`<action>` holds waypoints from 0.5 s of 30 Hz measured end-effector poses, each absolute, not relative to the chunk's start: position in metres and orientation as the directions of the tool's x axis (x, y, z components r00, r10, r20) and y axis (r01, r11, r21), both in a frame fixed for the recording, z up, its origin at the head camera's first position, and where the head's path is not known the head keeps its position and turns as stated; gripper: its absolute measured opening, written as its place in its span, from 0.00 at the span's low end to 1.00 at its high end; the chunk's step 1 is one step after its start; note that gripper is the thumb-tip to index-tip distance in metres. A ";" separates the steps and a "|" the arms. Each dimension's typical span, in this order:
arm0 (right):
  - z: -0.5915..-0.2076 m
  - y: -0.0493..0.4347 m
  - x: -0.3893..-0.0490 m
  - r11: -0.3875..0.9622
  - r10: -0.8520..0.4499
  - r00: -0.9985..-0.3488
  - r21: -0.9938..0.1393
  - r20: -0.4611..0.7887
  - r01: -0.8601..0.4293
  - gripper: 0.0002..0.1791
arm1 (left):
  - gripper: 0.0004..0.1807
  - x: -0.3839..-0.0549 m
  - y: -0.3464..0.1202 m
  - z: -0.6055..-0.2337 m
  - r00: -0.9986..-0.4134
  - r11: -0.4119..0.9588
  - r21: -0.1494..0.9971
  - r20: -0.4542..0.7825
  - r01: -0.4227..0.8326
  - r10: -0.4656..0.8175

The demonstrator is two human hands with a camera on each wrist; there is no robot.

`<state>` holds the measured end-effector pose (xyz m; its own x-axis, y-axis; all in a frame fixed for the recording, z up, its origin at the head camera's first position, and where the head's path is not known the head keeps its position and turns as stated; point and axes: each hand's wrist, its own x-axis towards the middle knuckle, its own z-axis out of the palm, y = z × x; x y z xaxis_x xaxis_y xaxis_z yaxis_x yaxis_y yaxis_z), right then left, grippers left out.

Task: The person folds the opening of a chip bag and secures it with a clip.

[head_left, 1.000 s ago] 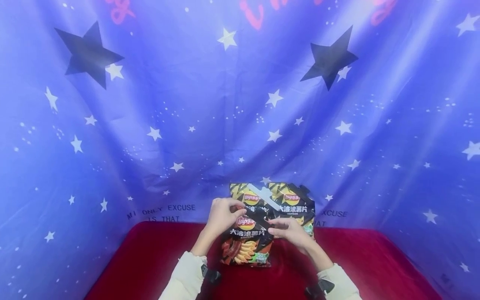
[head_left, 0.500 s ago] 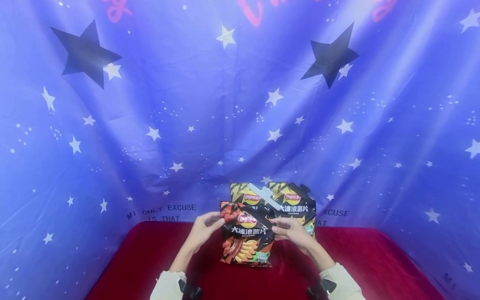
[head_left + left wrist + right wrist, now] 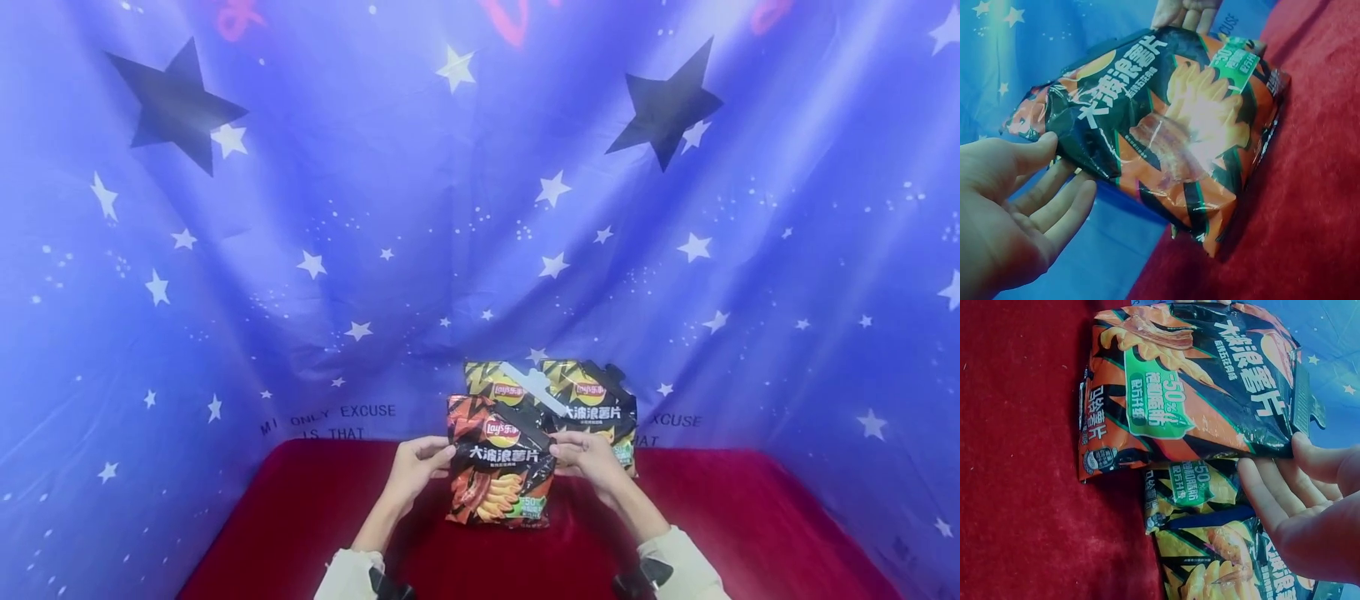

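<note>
An orange and black Lay's potato chip bag (image 3: 498, 492) stands upright at the middle, its front towards me. My left hand (image 3: 412, 468) pinches its left edge between thumb and fingers. On the opposite edge my right hand (image 3: 596, 460) holds the bag the same way. A dark sealing clip (image 3: 1302, 400) lies across the bag's upper right corner. Two yellow and black chip bags are behind: the left one (image 3: 480, 379), mostly hidden, has a white clip (image 3: 534, 387), and the right one (image 3: 588, 410) has a dark clip (image 3: 609, 379).
Red cloth (image 3: 720, 508) covers the table. A blue curtain (image 3: 420, 292) printed with stars hangs close behind the bags and along both sides.
My left hand has moved from the top of the orange bag out and down to its left edge, uncovering the upper left corner. The right hand has stayed at the right edge.
</note>
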<state>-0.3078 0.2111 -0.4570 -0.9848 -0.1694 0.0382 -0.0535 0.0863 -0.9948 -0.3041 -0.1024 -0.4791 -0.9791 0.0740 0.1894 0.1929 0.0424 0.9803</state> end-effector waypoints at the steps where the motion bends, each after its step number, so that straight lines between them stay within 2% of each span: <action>1: -0.457 0.210 -0.308 0.088 -0.156 -0.987 -0.995 0.035 -0.049 0.25 | 0.17 -0.303 -0.102 -0.477 -0.980 0.039 0.981 0.188 0.191 0.069; 10: -0.431 0.196 -0.307 0.077 -0.060 -0.998 -0.996 0.036 -0.041 0.23 | 0.17 -0.305 -0.097 -0.458 -0.970 -0.007 0.971 0.239 0.239 -0.039; 15: -0.408 0.173 -0.317 0.109 -0.037 -0.998 -0.992 0.057 -0.061 0.22 | 0.15 -0.311 -0.107 -0.440 -0.947 -0.048 0.958 0.272 0.284 -0.172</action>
<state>-0.3168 0.1733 -0.4077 -0.9977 -0.0374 0.0569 -0.0607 0.1094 -0.9921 -0.3105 -0.1073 -0.4402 -0.9469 -0.1718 0.2719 0.2838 -0.0484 0.9577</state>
